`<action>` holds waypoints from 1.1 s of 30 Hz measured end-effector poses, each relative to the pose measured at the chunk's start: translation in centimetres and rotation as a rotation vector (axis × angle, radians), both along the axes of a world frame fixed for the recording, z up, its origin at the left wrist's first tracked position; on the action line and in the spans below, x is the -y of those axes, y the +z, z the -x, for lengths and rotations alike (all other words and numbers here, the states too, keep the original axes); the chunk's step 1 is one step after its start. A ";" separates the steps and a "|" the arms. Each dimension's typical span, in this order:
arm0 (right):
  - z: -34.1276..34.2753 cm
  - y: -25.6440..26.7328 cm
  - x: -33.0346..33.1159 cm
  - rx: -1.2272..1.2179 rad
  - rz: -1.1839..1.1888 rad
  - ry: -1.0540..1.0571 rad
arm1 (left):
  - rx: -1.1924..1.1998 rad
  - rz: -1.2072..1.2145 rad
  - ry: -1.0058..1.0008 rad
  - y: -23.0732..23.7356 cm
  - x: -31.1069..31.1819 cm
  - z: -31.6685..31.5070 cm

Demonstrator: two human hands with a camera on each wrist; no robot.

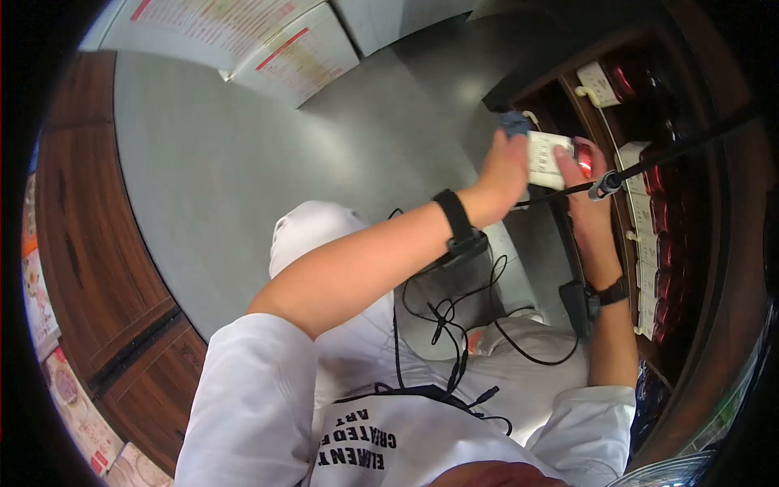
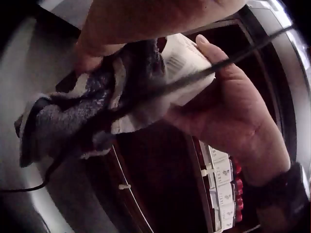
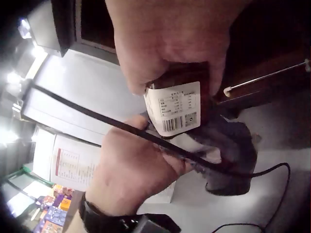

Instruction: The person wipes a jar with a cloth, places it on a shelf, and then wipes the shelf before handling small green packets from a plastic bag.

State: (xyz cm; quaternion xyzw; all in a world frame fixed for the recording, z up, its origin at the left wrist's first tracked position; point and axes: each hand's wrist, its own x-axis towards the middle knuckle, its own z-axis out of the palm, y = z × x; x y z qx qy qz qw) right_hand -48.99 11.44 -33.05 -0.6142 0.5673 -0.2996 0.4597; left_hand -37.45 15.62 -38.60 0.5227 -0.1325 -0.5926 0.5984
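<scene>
My right hand (image 1: 591, 183) grips a dark red jar (image 3: 206, 90) from above, fingers and thumb on opposite sides. Its white label (image 3: 175, 109) carries a printed table and a barcode, and a glossy red part shows beside the label in the head view. The left hand (image 1: 501, 177) holds a bunched grey-blue cloth (image 2: 97, 107) against the jar's other end. In the right wrist view the cloth (image 3: 235, 148) hangs in loose folds below the jar. Both hands are in front of the dark wooden shelf.
Rows of similar white-labelled jars (image 1: 645, 215) fill the shelf (image 1: 706, 349) at the right, behind thin rails with white hooks (image 1: 631, 236). A black cable (image 1: 677, 154) crosses near the right hand, and more cables (image 1: 442, 321) tangle over the lap. White cartons (image 1: 296, 65) stand at the back.
</scene>
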 end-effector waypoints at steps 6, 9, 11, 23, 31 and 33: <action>0.1 -0.6 0.0 -0.288 0.534 0.327 | -0.412 -0.087 -0.160 0.6 -1.3 -1.6; 0.2 0.8 0.0 -0.292 0.537 0.364 | -0.471 -0.095 -0.247 1.7 -1.2 -2.2; 0.2 1.1 -0.1 -0.297 0.587 0.373 | -0.441 -0.062 -0.256 3.4 -0.8 -2.7; 0.3 -1.8 -0.9 0.342 0.089 -0.031 | 0.296 0.282 -0.074 5.0 -1.3 -1.0; 0.5 -2.0 -2.1 0.702 -0.480 -0.162 | 0.696 0.589 -0.142 1.8 -1.1 -2.2; -0.2 -1.6 -1.9 0.805 -0.482 -0.037 | 0.625 0.505 -0.149 2.4 -1.4 -2.8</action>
